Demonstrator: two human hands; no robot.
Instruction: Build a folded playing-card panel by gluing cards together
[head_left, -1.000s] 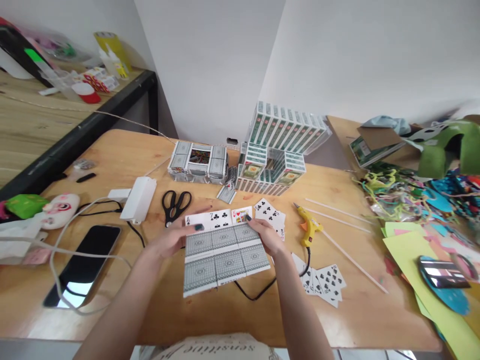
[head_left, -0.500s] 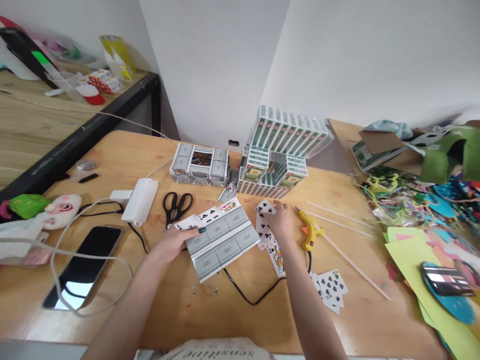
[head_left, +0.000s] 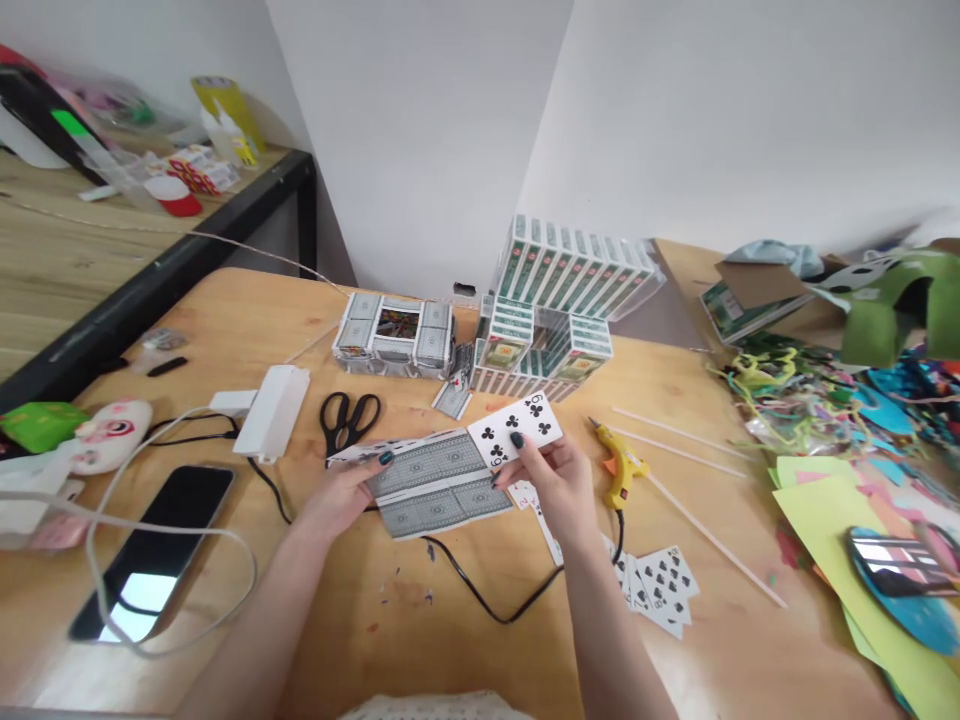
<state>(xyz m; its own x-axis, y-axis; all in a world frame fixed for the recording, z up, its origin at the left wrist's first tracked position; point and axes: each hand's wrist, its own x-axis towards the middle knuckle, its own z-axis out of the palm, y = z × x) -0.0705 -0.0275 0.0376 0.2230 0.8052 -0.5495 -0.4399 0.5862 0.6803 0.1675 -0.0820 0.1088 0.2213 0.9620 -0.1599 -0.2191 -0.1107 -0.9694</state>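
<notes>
My left hand (head_left: 346,492) grips the left edge of a panel of joined playing cards (head_left: 435,480), thumb on top, grey patterned backs upward. Between the fingers and thumb of my right hand (head_left: 553,478) is a six of clubs (head_left: 517,432), face up, held at the panel's right end. Whether that card touches the panel I cannot tell. Loose playing cards lie partly under my right hand, and more loose cards (head_left: 660,585) fan out by my right forearm. A yellow glue gun (head_left: 621,468) rests just right of my right hand. Black scissors (head_left: 348,424) lie beyond my left hand.
Behind stand a box-shaped card structure (head_left: 396,335) and stacked card packs (head_left: 570,270). White glue sticks (head_left: 712,540) lie to the right, near coloured paper (head_left: 810,530). At left are a phone (head_left: 157,550), a white power strip (head_left: 273,410) and looping cables.
My right hand has picked the six of clubs up off the table and brought it left to the panel. The panel has tilted, and its far row of card faces shows less.
</notes>
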